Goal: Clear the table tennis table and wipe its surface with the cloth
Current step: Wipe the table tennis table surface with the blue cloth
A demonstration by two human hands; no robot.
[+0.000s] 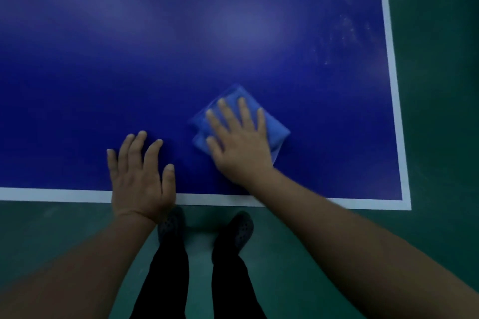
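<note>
The blue table tennis table point(181, 46) with white edge lines fills the upper view. A folded blue cloth point(277, 132) lies on it near the front right corner. My right hand point(241, 142) presses flat on the cloth with its fingers spread, covering most of it. My left hand point(141, 176) rests flat on the bare table surface by the front edge, fingers apart, holding nothing. The two hands are a short gap apart.
Faint pale smudges point(344, 31) mark the table near its right edge. The white front line point(51, 194) and right line point(388, 33) bound the table. Green floor point(440, 85) lies around it. My legs and dark shoes point(241, 228) stand at the front edge.
</note>
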